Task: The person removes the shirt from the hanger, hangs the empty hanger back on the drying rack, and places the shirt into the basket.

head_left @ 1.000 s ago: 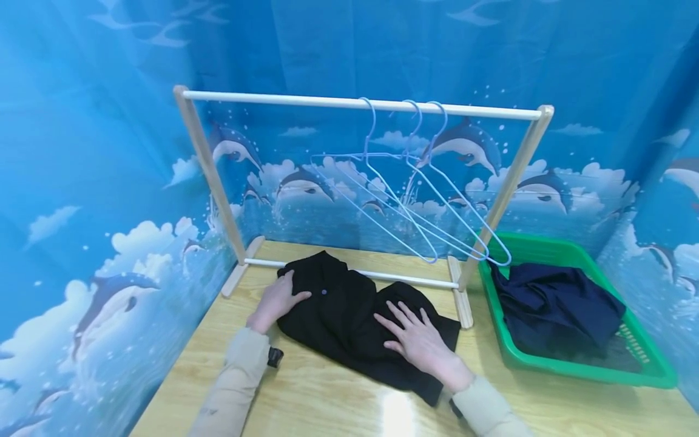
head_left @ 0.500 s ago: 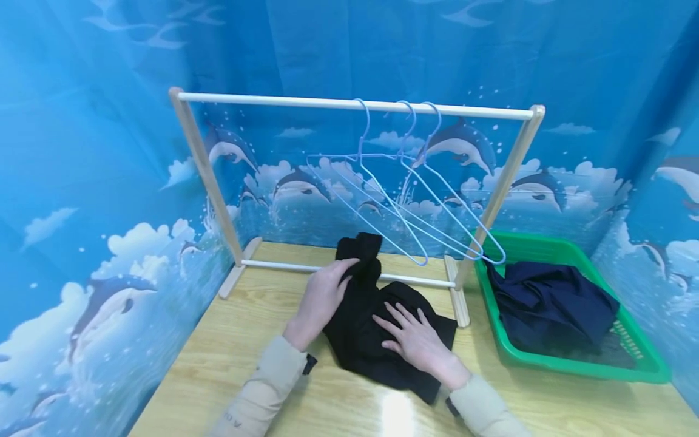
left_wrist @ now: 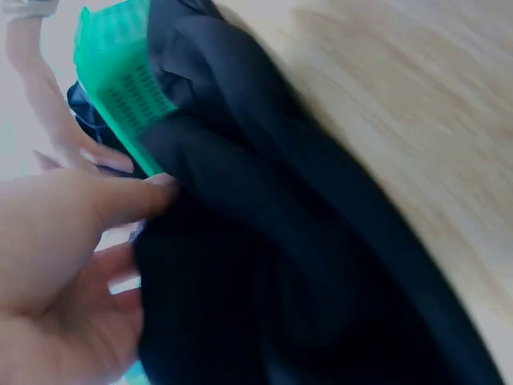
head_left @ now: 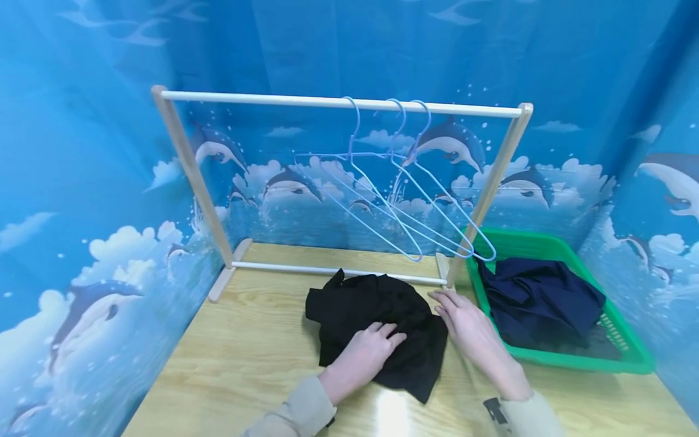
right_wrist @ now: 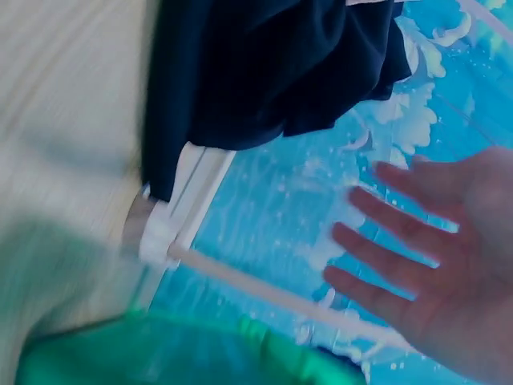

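A black garment [head_left: 377, 303] lies bunched and folded on the table, in front of the rack's lower bar. My left hand [head_left: 360, 358] is on its front middle; in the left wrist view the thumb [left_wrist: 132, 200] lies on the near side of the cloth [left_wrist: 264, 265] and the fingers pass behind its edge, their tips hidden. My right hand [head_left: 472, 328] hovers by the garment's right edge, between it and the green basket. Seen from the right wrist, that hand's fingers [right_wrist: 401, 233] are spread and hold nothing.
Behind the garment stands a wooden rack [head_left: 191, 176] with a white top bar [head_left: 246, 98]. Three light blue hangers [head_left: 382, 224] hang right of its middle. The green basket [head_left: 568, 361] at the right holds dark navy cloth [head_left: 540, 297].
My left hand has folded the garment's left part inward and moved down to its front middle. The right hand has lifted off the cloth and shifted right and up to its edge.
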`<state>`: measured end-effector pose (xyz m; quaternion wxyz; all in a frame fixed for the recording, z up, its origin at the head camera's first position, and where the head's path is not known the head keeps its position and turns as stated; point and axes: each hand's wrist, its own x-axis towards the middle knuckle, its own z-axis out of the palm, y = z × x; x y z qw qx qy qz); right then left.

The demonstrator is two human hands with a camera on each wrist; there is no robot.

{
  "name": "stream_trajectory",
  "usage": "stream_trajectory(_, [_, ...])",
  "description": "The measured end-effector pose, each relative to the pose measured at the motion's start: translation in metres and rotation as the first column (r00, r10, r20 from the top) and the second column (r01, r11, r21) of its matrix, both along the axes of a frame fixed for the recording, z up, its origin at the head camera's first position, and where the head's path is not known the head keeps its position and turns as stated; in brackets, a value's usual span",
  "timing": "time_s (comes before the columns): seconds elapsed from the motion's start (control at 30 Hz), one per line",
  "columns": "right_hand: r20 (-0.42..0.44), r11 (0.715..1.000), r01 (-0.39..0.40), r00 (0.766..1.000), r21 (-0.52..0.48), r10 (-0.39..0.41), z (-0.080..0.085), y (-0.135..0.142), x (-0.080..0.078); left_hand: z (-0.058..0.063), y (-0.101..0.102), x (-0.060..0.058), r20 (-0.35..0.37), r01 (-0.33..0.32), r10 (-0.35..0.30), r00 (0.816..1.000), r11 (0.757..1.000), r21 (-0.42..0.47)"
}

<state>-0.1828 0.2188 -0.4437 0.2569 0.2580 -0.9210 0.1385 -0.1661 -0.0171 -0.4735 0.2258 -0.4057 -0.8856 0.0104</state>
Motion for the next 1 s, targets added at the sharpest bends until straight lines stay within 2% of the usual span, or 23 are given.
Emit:
stream_trajectory(0.1, [-0.001, 0.994, -0.105, 0.994, 0.005, 0.105, -0.001, -0.007, -0.010, 0.002, 0.001, 0.004, -0.011, 0.022, -0.022, 1.000, 1.000, -0.018])
stream_trajectory(0.2, [0.054, 0.977, -0.204, 0.978, 0.059, 0.201, -0.010, -0.013, -0.016, 0.008, -0.001, 0.007, 0.021, 0.071, -0.071, 0.997, 0.997, -0.004])
stream_trajectory(0.37, [0.144, 0.963, -0.232, 0.966, 0.135, 0.213, -0.032, -0.011, -0.017, 0.022, -0.016, 0.004, 0.023, 0.175, -0.178, 0.984, 0.978, 0.117])
stream_trajectory(0.43, [0.160, 0.963, -0.222, 0.967, 0.156, 0.197, -0.038, -0.010, -0.017, 0.027, -0.024, -0.001, 0.009, 0.185, -0.190, 0.982, 0.965, 0.186])
stream_trajectory(0.47, [0.161, 0.962, -0.218, 0.968, 0.165, 0.192, -0.040, -0.009, -0.017, 0.030, -0.029, -0.005, 0.003, 0.171, -0.176, 0.984, 0.963, 0.210])
stream_trajectory(0.53, [0.166, 0.960, -0.222, 0.967, 0.172, 0.194, -0.041, -0.009, -0.016, 0.033, -0.039, -0.014, 0.023, 0.104, -0.112, 0.993, 0.965, 0.240])
stream_trajectory(0.6, [0.169, 0.957, -0.235, 0.964, 0.172, 0.207, -0.040, -0.010, -0.016, 0.034, -0.048, -0.024, 0.081, -0.009, -0.009, 0.997, 0.976, 0.219])
stream_trajectory(0.63, [0.168, 0.954, -0.242, 0.962, 0.175, 0.214, -0.040, -0.010, -0.016, 0.034, -0.052, -0.029, 0.129, -0.072, 0.047, 0.990, 0.978, 0.198])
stream_trajectory(0.67, [0.168, 0.952, -0.249, 0.961, 0.177, 0.220, -0.040, -0.010, -0.016, 0.033, -0.056, -0.034, 0.190, -0.134, 0.101, 0.976, 0.976, 0.170])
stream_trajectory(0.7, [0.172, 0.950, -0.254, 0.959, 0.181, 0.224, -0.039, -0.010, -0.016, 0.032, -0.059, -0.039, 0.259, -0.188, 0.147, 0.955, 0.971, 0.144])
stream_trajectory(0.73, [0.178, 0.948, -0.262, 0.957, 0.180, 0.231, -0.039, -0.011, -0.015, 0.031, -0.062, -0.043, 0.334, -0.232, 0.179, 0.926, 0.965, 0.125])
stream_trajectory(0.8, [0.203, 0.945, -0.277, 0.949, 0.173, 0.242, -0.038, -0.011, -0.014, 0.027, -0.066, -0.051, 0.486, -0.291, 0.202, 0.851, 0.950, 0.115])
stream_trajectory(0.87, [0.235, 0.940, -0.293, 0.939, 0.172, 0.250, -0.039, -0.011, -0.014, 0.024, -0.066, -0.056, 0.605, -0.315, 0.189, 0.774, 0.943, 0.109])
stream_trajectory(0.93, [0.269, 0.937, -0.306, 0.929, 0.170, 0.255, -0.040, -0.011, -0.013, 0.020, -0.063, -0.058, 0.676, -0.307, 0.170, 0.717, 0.948, 0.087])
stream_trajectory(0.97, [0.281, 0.936, -0.308, 0.926, 0.172, 0.253, -0.040, -0.011, -0.013, 0.018, -0.061, -0.058, 0.696, -0.296, 0.164, 0.699, 0.952, 0.073])
stream_trajectory(1.0, [0.288, 0.934, -0.308, 0.924, 0.179, 0.250, -0.041, -0.010, -0.013, 0.016, -0.058, -0.057, 0.702, -0.283, 0.169, 0.692, 0.958, 0.047])
